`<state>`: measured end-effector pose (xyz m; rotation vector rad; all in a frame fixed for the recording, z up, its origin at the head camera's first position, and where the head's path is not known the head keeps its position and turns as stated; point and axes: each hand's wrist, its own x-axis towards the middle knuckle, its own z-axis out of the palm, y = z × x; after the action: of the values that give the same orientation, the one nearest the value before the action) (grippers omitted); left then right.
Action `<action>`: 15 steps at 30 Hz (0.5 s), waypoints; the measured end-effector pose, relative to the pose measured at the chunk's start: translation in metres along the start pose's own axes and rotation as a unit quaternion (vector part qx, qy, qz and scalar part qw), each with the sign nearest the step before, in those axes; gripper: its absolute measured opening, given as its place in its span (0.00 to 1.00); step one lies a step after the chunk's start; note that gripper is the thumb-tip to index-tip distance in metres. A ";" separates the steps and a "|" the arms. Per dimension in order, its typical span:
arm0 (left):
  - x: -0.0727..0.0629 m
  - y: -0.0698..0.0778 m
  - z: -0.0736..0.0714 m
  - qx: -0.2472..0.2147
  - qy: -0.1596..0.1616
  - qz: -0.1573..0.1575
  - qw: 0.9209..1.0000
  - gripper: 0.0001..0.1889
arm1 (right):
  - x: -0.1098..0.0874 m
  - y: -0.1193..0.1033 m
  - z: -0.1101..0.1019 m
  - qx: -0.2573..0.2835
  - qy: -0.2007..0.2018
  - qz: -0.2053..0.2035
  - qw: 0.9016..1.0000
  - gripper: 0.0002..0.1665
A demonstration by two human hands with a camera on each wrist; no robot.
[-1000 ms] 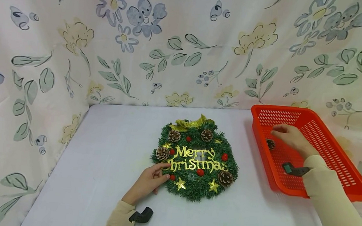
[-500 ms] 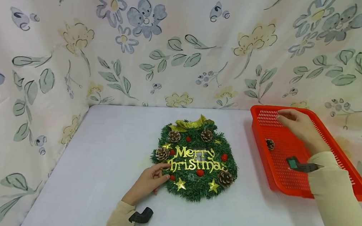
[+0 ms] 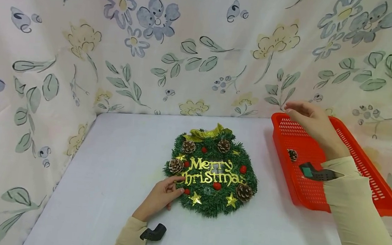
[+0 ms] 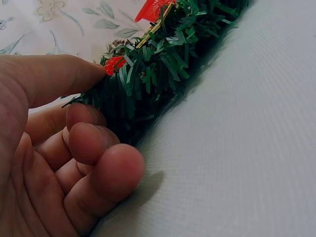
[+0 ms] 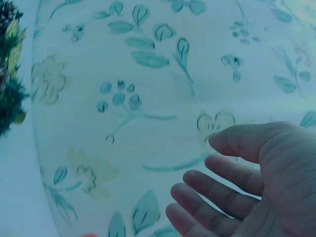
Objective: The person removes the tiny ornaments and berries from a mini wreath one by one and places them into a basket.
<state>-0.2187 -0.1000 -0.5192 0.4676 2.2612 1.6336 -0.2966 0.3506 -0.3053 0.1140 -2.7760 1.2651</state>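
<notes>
A green Christmas wreath [image 3: 209, 207] lies on the white table, with pinecones, red berries, gold stars, a gold bow and gold "Merry Christmas" lettering [image 3: 209, 174]. At its lower left edge my left hand [image 3: 159, 196] pinches the greenery. In the left wrist view the thumb [image 4: 64, 76] lies by a red berry [image 4: 114, 65], and the other fingers curl beneath the edge. My right hand [image 3: 311, 123] hovers over the back of the red basket [image 3: 281, 161]. Its fingers are relaxed and the palm holds nothing in the right wrist view. One pinecone [image 3: 292, 155] sits inside the basket.
Floral cloth [image 3: 187, 59] hangs behind the table [image 3: 123, 151] and along its left side. The basket stands at the table's right, its raised rim beneath my right forearm [image 3: 356, 214].
My right hand has risen from inside the basket, moving toward the back and then left over its rear rim. The left hand and wreath stay put.
</notes>
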 end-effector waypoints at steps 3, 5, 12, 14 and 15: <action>0.000 -0.001 0.000 -0.006 0.002 -0.006 1.000 0.26 | 0.003 -0.012 0.008 0.016 0.004 -0.026 1.000 0.29; 0.000 0.000 0.001 -0.012 0.004 -0.011 1.000 0.25 | 0.004 -0.019 0.014 0.025 0.004 -0.042 0.999 0.28; -0.001 0.000 0.002 -0.025 0.010 -0.023 0.999 0.25 | 0.009 -0.043 0.034 0.060 -0.013 -0.083 0.995 0.24; -0.001 0.000 0.001 -0.022 0.010 -0.022 0.999 0.25 | 0.009 -0.050 0.040 0.064 -0.021 -0.085 0.994 0.24; -0.001 0.000 0.001 -0.021 0.010 -0.021 1.000 0.25 | 0.010 -0.053 0.042 0.064 -0.025 -0.084 0.994 0.24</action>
<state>-0.2174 -0.0996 -0.5198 0.3916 2.2316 1.6686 -0.3030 0.2838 -0.2923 0.3854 -2.6571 1.4122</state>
